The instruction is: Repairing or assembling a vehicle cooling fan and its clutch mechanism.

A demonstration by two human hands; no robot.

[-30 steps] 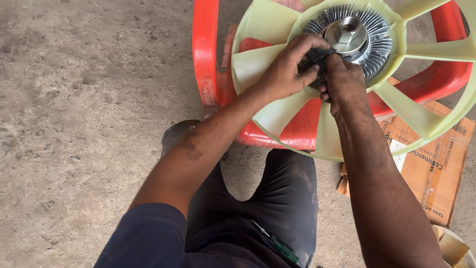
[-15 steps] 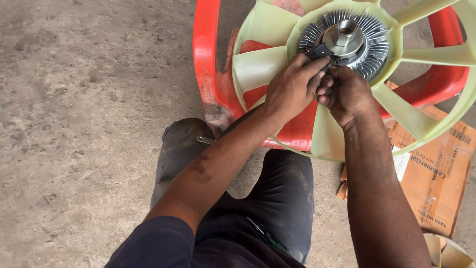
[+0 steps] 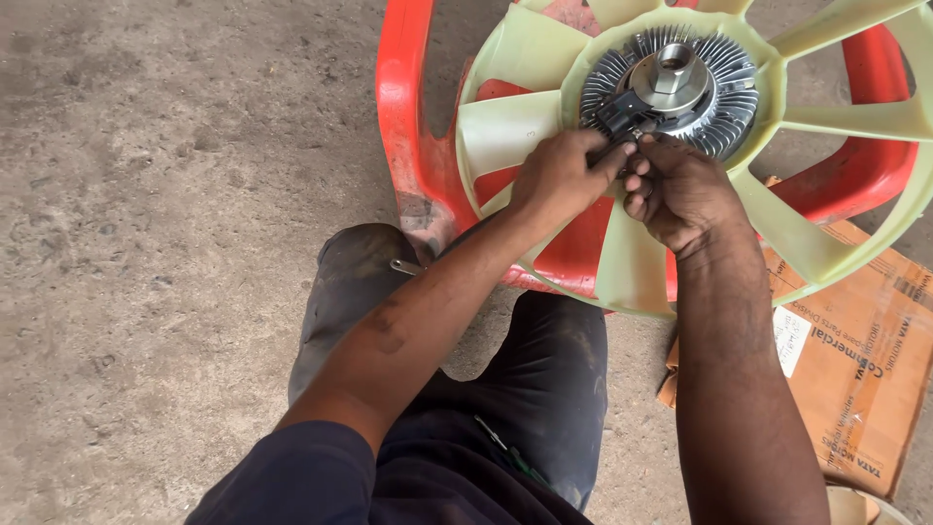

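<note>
Both hands had slid a little lower and to the left on the fan since half a second before, and the metal middle showed more. Fingers (image 3: 610,156) of the left hand (image 3: 559,180) were pinched together on a small black plug (image 3: 622,112) at the edge of the metal hub. Fingers (image 3: 637,185) of the right hand (image 3: 685,194) were curled in tight, and their tips touched the same plug from below.

That plug sat on the fan clutch (image 3: 705,92), a round silver part with many thin fins and a big nut in the middle. Around it spread the fan (image 3: 510,126), pale yellow-green, with wide flat blades going out like a flower.

All of it lay on a red plastic chair (image 3: 403,126) turned on its side on the gray concrete floor (image 3: 155,243). Its blades hung out past the chair's red edge on the right. One blade lay just under both hands.

Dark trousers (image 3: 360,282) showed the person's knees close to the chair. A brown cardboard box (image 3: 875,360) lay flat on the floor to the right, partly under a blade. To the left was a wide stretch of floor.
</note>
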